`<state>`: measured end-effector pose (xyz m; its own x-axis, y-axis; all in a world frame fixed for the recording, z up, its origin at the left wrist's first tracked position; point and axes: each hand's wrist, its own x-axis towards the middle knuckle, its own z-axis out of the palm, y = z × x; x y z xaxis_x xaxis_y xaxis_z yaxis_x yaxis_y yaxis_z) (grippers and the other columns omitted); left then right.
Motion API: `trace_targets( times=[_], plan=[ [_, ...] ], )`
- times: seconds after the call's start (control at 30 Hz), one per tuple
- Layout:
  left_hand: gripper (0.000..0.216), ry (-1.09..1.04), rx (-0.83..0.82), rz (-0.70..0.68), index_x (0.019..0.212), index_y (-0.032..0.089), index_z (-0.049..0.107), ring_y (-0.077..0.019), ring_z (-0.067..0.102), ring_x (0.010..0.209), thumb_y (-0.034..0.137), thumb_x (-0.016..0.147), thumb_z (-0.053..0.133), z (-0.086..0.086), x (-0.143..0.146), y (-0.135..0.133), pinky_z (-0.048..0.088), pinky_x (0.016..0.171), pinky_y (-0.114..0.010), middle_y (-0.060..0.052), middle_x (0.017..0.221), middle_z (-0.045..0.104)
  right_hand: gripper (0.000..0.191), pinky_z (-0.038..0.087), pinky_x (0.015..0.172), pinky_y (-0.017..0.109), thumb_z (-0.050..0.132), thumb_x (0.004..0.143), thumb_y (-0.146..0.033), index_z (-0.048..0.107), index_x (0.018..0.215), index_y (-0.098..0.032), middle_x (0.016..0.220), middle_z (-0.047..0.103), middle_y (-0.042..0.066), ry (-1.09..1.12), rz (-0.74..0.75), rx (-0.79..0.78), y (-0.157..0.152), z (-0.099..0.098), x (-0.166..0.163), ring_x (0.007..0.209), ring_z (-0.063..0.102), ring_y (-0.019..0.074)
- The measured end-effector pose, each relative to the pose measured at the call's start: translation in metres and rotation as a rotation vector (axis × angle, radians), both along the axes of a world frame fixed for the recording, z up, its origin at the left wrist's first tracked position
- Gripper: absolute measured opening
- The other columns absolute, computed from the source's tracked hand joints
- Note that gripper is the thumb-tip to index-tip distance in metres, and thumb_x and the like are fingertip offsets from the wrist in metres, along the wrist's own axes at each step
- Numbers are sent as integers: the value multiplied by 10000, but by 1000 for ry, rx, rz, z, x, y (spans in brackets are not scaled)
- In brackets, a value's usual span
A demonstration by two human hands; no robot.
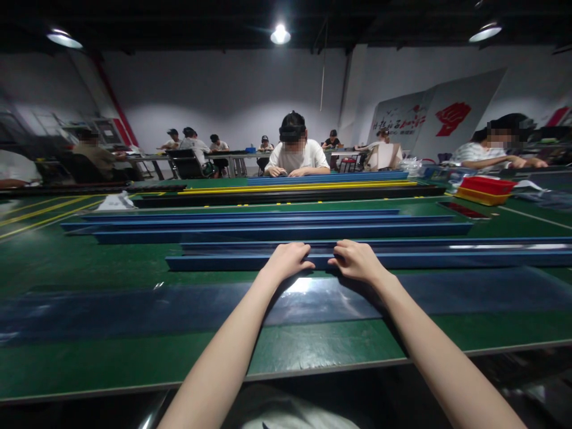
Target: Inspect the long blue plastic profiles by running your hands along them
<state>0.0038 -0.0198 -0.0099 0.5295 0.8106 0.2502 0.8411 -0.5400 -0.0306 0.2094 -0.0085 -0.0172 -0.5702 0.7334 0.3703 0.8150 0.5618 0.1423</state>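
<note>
My left hand [288,260] and my right hand [355,260] lie side by side with fingers curled over the near edge of a long blue channel rail [447,257] that runs across the green table [134,357]. Both hands grip that rail at its middle. Under my wrists, a long dark glossy film strip [179,307] lies flat along the table. Two more blue rails [277,225] lie parallel farther back.
Beyond the blue rails lie black and yellow rails [290,190]. A person [295,156] sits opposite, hands on another blue rail. A red tray [487,186] on a yellow one stands at the far right. Other people sit at tables behind.
</note>
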Motion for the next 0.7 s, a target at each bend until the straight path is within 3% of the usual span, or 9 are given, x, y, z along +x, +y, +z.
trace_targets(
  times=[0.37, 0.7],
  plan=[
    [228, -1, 41, -72, 846, 196, 575, -172, 568, 870, 416, 784, 561, 0, -3, 2, 414, 650, -234, -19, 907, 621, 257, 257, 532, 259, 474, 791, -383, 601, 672, -194, 765, 617, 31, 11, -122, -41, -1, 3, 23, 695, 559, 156],
    [230, 17, 63, -79, 794, 184, 584, -174, 574, 858, 409, 800, 540, -3, -1, 4, 415, 651, -234, -17, 896, 634, 273, 314, 604, 249, 453, 808, -394, 609, 730, -185, 828, 623, 53, 22, -87, -29, -1, 0, 24, 793, 562, 176]
  ],
)
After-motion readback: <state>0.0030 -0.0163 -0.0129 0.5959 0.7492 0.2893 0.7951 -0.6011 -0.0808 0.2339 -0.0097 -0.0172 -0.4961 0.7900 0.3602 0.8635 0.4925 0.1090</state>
